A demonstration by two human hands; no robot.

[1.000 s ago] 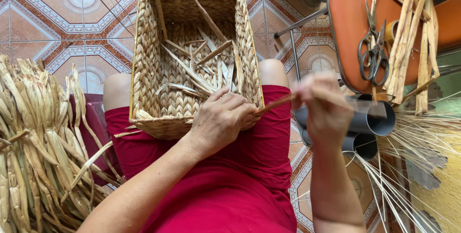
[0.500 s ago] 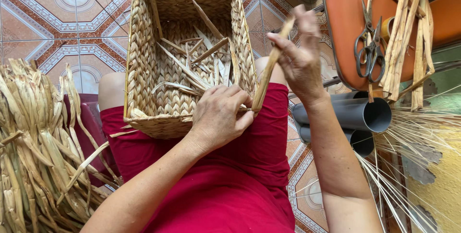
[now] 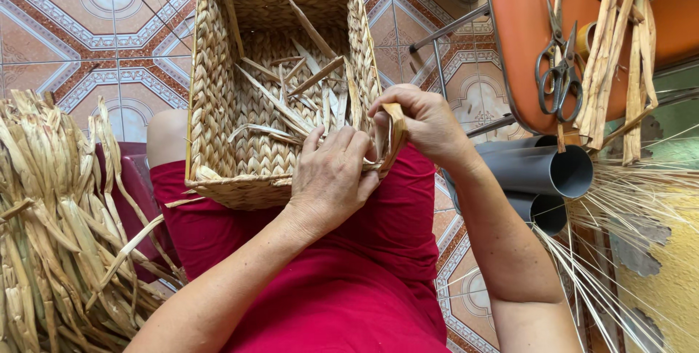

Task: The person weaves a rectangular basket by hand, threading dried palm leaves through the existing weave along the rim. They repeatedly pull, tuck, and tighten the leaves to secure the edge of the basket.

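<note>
Right hand (image 3: 426,124) has swung the flat reed strip (image 3: 395,135) down from up-right to the woven basket (image 3: 277,84) rim on the lap, grip pinched on it, bending it in; left hand (image 3: 331,175) presses the rim, fingers together.

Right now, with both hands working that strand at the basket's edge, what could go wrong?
The strand is bent sharply in the right hand; dry fibre may crack there. The basket only rests on the lap, steadied by the left hand, so a hard pull could tip it. The scissors lie near the orange chair edge and might get knocked off.
</note>
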